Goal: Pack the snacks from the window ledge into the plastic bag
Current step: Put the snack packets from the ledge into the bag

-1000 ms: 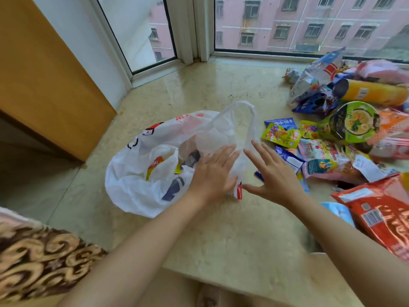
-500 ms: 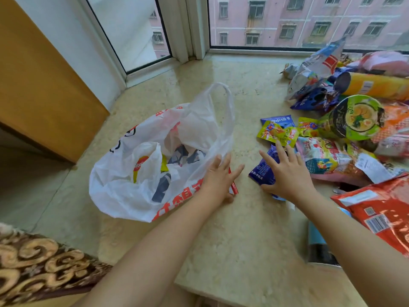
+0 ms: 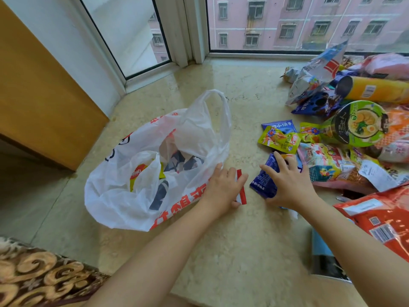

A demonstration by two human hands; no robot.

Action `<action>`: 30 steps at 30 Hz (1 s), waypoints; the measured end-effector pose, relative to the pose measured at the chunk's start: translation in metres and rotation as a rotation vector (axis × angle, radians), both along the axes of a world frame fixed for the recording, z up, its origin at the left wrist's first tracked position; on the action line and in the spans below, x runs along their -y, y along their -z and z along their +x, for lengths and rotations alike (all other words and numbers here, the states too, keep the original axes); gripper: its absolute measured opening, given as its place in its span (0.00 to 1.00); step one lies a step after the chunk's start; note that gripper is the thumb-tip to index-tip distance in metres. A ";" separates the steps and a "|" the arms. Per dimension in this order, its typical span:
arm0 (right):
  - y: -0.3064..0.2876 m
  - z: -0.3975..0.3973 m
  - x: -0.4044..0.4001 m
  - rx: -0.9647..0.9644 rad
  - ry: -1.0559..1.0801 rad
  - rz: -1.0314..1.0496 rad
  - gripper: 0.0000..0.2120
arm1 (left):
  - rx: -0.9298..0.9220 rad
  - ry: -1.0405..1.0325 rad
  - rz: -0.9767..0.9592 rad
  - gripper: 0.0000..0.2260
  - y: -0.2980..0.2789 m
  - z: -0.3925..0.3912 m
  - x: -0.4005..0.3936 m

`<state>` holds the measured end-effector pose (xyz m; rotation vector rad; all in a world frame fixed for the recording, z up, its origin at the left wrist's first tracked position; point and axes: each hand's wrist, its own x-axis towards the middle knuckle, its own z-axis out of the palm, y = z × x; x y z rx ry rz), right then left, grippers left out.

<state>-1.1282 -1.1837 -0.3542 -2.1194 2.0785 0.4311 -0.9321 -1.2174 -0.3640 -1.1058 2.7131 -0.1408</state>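
On the marble window ledge (image 3: 221, 251) the white plastic bag (image 3: 137, 191) with red lettering lies slumped open, its mouth turned toward the window and one handle loop standing up at the far side; a few packets show through its thin wall, among them one with a yellow and red label. The left hand (image 3: 223, 191) rests on the bag's near right edge, fingers laid fairly flat and pressing the plastic down onto the ledge — an open, loose grip that closes round nothing, with a small red-and-white strip showing just beside the fingertips. The right hand (image 3: 287, 185) is set on a dark blue snack packet (image 3: 263, 182) lying just right of the bag, fingers spread and bent over its top and the thumb at its near side, so the grip has hold of that packet. The other snacks are heaped further right — a yellow-green packet (image 3: 280, 139), a green noodle bowl (image 3: 360, 125), a yellow tube can (image 3: 376, 89) and a large red bag (image 3: 380, 218) at the near right edge.
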 end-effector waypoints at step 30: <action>-0.120 0.104 0.057 0.251 -0.023 -0.374 0.36 | -1.204 -0.966 0.472 0.35 -0.100 0.094 0.081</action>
